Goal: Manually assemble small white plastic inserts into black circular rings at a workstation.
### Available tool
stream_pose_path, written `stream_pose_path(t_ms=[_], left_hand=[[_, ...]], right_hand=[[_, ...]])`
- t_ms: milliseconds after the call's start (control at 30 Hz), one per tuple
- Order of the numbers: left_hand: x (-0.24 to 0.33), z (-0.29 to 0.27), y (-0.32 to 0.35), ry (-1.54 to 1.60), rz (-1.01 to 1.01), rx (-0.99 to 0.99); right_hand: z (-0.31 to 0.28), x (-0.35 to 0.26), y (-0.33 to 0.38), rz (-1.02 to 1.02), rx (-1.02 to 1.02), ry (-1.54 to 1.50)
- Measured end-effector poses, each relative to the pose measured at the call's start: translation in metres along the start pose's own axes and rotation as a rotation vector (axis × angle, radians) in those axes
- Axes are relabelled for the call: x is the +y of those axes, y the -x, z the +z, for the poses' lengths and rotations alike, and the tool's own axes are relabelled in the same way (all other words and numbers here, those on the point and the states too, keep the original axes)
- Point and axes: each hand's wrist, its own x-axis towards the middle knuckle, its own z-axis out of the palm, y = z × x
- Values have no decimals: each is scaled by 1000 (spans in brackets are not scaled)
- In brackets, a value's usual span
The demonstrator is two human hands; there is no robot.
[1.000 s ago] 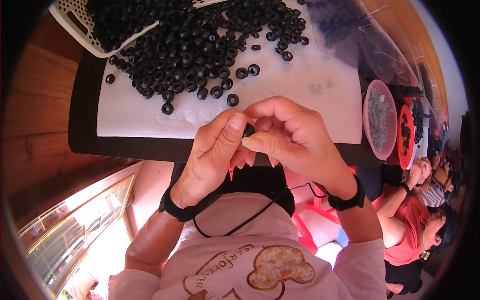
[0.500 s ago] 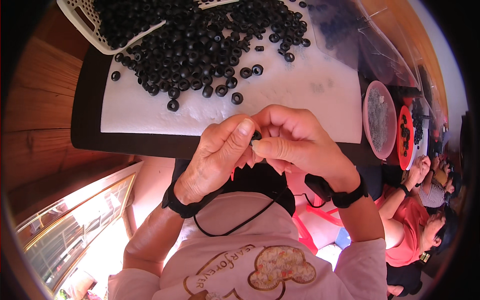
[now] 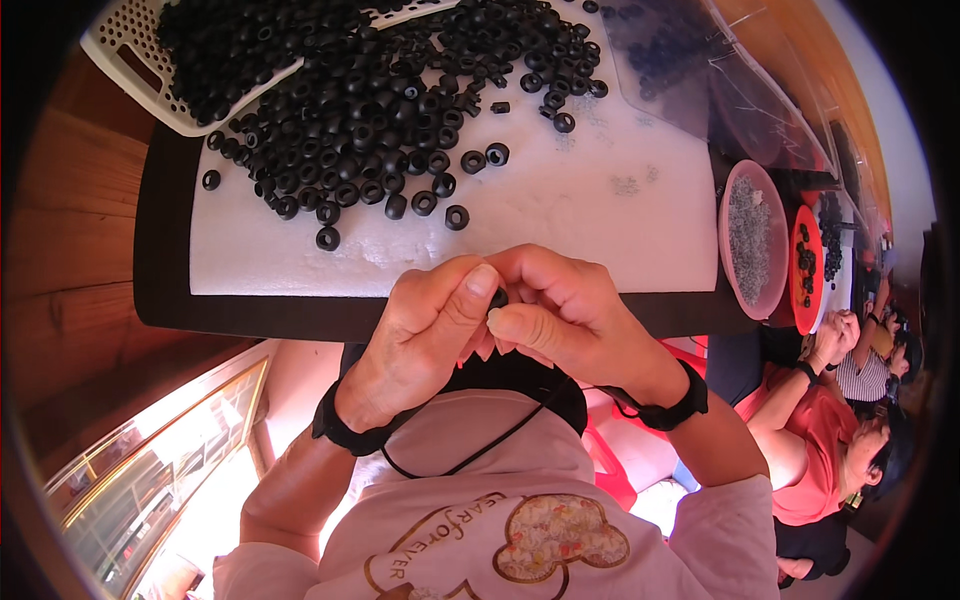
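My left hand (image 3: 425, 330) and my right hand (image 3: 565, 315) meet fingertip to fingertip just below the table's near edge. Between them they pinch one small black rubber ring (image 3: 498, 297), mostly hidden by the fingers. Both wrists wear black bands. Beyond the hands, a heap of several black rings (image 3: 380, 110) lies spread on a white sheet (image 3: 590, 210) that covers a dark board (image 3: 165, 290).
A white perforated basket (image 3: 125, 60) with more rings sits at the far left. A clear bag (image 3: 690, 70) lies at the far right. A pink bowl (image 3: 752, 240) of small pale parts and an orange bowl (image 3: 806, 270) stand right. Other people sit at the right.
My two hands have shifted slightly lower and to the right, fingers still working around the same small ring. The pile on the sheet has not changed.
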Motion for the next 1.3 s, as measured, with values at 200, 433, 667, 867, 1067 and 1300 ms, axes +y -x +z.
stream_pose_path(t_ms=[200,433,667,867,1067,1300], left_hand=[[2,3,0,5,3,33],[-10,5,3,84,10,91],[-13,12,1,143,78,185],[-12,9,2,146,110,202],[-16,13,1,185,101,192],[-22,14,-1,173,142,164]], right_hand=[[9,9,-1,-127,110,53],[9,7,-3,-152,167,20],[13,9,7,-219,315,250],[20,8,3,-362,412,612],[21,0,11,-202,342,357],[18,-9,10,-41,317,143]])
